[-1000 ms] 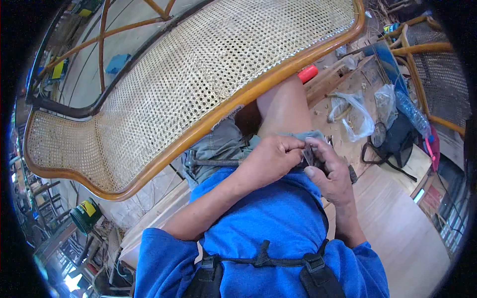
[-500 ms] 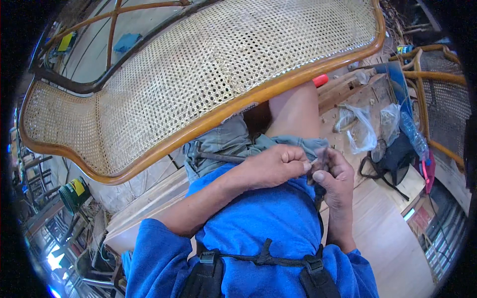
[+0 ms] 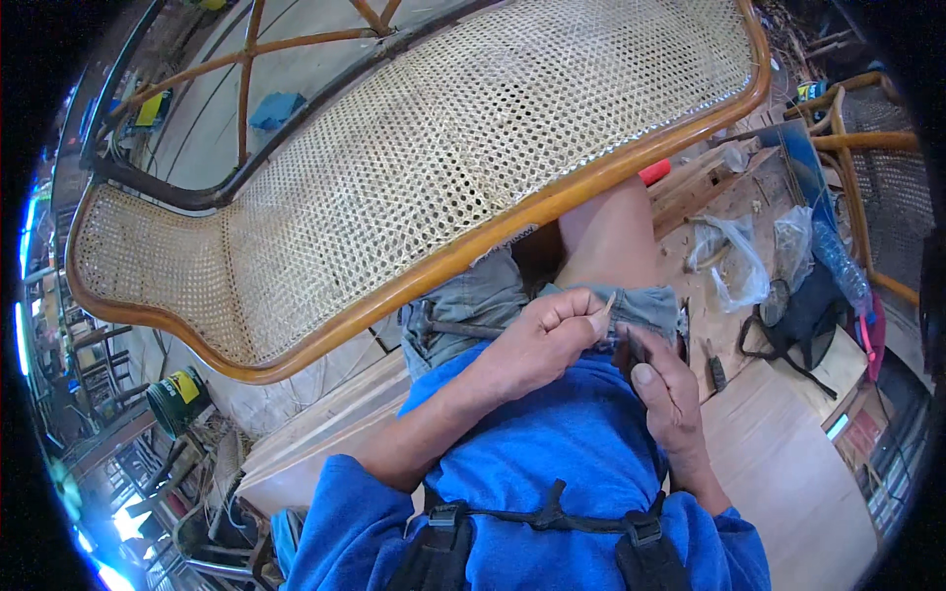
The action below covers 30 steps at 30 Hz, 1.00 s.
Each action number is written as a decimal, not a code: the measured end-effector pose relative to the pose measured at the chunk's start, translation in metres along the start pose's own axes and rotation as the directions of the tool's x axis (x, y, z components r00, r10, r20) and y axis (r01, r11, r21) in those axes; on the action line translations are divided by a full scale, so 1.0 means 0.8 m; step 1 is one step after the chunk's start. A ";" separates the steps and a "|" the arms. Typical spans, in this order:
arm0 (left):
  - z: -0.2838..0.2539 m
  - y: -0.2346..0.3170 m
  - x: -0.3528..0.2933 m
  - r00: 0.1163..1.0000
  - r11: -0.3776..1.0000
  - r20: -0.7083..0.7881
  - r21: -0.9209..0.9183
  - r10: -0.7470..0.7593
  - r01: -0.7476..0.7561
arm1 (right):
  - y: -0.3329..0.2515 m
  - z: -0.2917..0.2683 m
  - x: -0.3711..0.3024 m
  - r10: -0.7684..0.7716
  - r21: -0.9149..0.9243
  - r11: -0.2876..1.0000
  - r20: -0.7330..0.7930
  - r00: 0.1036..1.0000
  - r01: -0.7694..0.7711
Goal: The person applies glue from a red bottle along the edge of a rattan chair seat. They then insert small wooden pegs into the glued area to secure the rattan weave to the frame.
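Observation:
My left hand (image 3: 552,340) pinches a small pale wooden sliver (image 3: 608,302) between thumb and fingertips, its tip pointing up. Close beside it, my right hand (image 3: 668,384) is closed around something dark and too small to make out. Both hands are over my lap. A hammer (image 3: 458,328) lies across my shorts, its handle running under the left hand. In front of me, resting over my legs, is a woven cane panel (image 3: 414,167) in a curved brown wooden frame (image 3: 443,266). A few holes in the weave look larger or dark near its middle.
At right, a wooden bench (image 3: 778,473) holds plastic bags (image 3: 734,261), a black cloth item with straps (image 3: 793,320) and a small dark block (image 3: 716,372). Another cane chair (image 3: 877,148) stands beyond. A green can with a yellow label (image 3: 179,399) is at left.
The view has shifted, so the scene sits farther right. My hands have drawn slightly apart, and the pale sliver now shows upright in my left fingers. A small dark block now shows on the bench.

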State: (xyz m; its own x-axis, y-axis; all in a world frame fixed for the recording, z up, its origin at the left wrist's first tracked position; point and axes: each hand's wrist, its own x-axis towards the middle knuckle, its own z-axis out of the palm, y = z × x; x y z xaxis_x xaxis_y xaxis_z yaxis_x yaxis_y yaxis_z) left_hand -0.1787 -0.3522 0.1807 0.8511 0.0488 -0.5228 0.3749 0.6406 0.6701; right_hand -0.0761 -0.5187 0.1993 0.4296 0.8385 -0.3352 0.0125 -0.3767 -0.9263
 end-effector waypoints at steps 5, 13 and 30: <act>-0.001 -0.001 -0.013 0.999 0.998 -0.040 0.045 0.037 -0.036 | -0.011 0.005 0.006 -0.004 -0.056 0.998 0.015 1.000 0.005; 0.005 0.000 -0.028 0.999 0.997 0.033 0.071 0.021 -0.024 | -0.005 0.003 0.008 -0.064 -0.011 0.998 0.135 0.989 0.066; 0.017 -0.016 -0.027 0.927 0.758 -0.128 0.620 0.352 -0.202 | -0.010 -0.016 0.003 0.092 0.130 0.987 0.011 0.996 -0.092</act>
State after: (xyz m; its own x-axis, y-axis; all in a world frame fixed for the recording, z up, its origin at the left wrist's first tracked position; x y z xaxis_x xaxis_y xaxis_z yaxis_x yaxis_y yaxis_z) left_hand -0.1969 -0.3720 0.1901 0.8742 0.3683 -0.3165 0.3401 0.0009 0.9404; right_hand -0.0638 -0.5188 0.2079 0.4192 0.8046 -0.4205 -0.1444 -0.3982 -0.9059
